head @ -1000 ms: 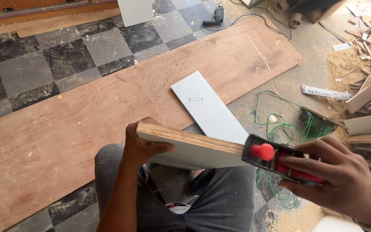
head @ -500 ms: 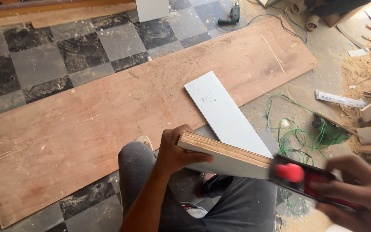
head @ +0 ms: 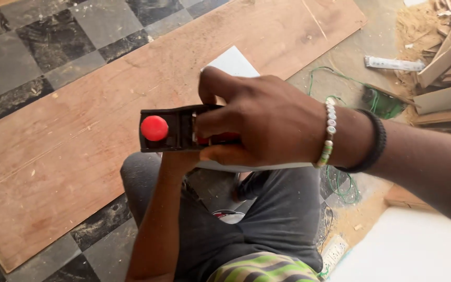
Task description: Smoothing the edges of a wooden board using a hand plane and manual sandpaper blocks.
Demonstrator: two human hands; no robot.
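Black hand plane [head: 176,129] with red knob [head: 154,128], right hand [head: 259,122] fingers clamped around it.

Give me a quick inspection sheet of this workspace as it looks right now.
Surface: long plywood sheet lying on checkered floor tiles.
Job's things: black hand plane with red knob, sitting on a white-faced board.
Clutter: wood offcuts and sawdust at upper right; a ruler beside them.
Hands: right hand grips the plane; left hand mostly hidden beneath it.
Cables: green wire on the floor; power strip near the knee.
Surroundings: white panel at lower right.
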